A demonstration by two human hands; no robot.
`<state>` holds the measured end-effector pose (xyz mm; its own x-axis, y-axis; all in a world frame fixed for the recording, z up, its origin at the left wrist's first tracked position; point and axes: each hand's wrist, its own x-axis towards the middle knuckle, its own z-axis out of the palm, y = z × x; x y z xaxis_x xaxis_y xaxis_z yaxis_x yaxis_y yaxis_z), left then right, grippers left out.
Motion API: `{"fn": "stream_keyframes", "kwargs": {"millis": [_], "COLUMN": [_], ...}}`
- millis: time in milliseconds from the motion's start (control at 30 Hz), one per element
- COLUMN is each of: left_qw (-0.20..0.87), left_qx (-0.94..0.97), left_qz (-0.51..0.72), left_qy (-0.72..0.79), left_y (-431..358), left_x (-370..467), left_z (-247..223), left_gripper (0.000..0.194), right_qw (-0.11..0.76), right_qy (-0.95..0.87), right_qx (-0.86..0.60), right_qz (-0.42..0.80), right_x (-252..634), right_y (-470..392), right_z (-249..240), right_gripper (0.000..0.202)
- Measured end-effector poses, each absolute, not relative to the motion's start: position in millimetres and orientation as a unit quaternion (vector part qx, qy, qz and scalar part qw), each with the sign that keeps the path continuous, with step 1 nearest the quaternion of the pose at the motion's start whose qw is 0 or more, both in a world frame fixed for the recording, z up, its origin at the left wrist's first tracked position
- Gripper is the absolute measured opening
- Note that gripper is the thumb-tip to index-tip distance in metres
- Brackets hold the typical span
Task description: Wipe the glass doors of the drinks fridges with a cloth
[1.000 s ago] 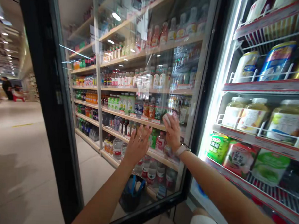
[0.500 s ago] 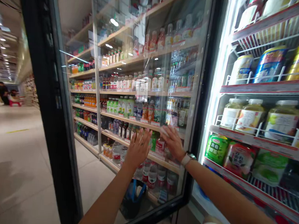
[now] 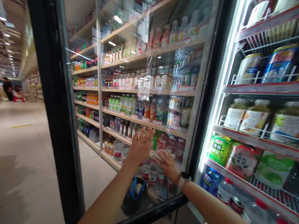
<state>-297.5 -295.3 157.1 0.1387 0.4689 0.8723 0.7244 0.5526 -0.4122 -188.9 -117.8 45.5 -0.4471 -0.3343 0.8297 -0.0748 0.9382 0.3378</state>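
Note:
A glass door [image 3: 149, 105] with a dark frame stands swung out in front of me. Flat against its pane, fingers stretched out, is my left hand [image 3: 140, 149]. To the right and slightly lower, my right hand [image 3: 168, 166] presses a white cloth [image 3: 172, 156] on the glass; the fingers cover much of the cloth. A watch [image 3: 185, 177] is on the right wrist. Shelves of bottled drinks [image 3: 126, 104] show through the pane behind both hands.
On the right is a lit cooler with wire-fronted shelves [image 3: 263, 88] of cans, bottles and drink packs. A dark basket [image 3: 131, 203] with blue handles sits low behind the glass. Tiled floor [image 3: 28, 147] runs along the left; a person [image 3: 7, 88] is far off.
My right hand has slid down the pane with the white cloth. The left hand keeps nearly the same place on the glass. The view has shifted slightly.

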Motion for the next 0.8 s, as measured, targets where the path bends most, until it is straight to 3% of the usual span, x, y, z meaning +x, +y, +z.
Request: {"fn": "stream_keyframes", "kwargs": {"millis": [133,300,400,533,700,800], "left_qw": [0.595,0.582,0.584,0.589,0.59,0.591], "left_qx": [-0.469,-0.476,-0.474,-0.479,-0.482,-0.48], "left_qz": [-0.111,-0.119,-0.123,-0.125,-0.129,-0.132], "left_qy": [-0.643,-0.649,-0.647,-0.639,-0.635,-0.635], "left_y": [-296.2,-296.3,-295.7,-295.3,-295.4,-295.1], "left_x": [-297.1,-296.1,-295.9,-296.4,-297.1,-296.7], "left_z": [158.1,159.7,161.1,162.5,163.0,163.5], "left_gripper": [0.067,0.068,0.067,0.068,0.067,0.068], "right_qw": [0.484,0.585,0.646,0.628,0.507,0.46], "right_qy": [-0.849,-0.804,-0.762,-0.776,-0.85,-0.868], "right_qx": [0.153,0.072,-0.007,0.012,0.078,0.12], "right_qz": [-0.145,-0.079,-0.037,-0.066,-0.119,-0.142], "right_x": [-182.5,-201.5,-215.7,-222.1,-202.3,-189.5], "right_y": [-112.2,-111.7,-118.1,-131.8,-135.0,-126.0], "right_z": [68.8,174.1,204.0,161.9,66.0,57.0], "right_gripper": [0.061,0.065,0.064,0.057,0.048,0.045]}}
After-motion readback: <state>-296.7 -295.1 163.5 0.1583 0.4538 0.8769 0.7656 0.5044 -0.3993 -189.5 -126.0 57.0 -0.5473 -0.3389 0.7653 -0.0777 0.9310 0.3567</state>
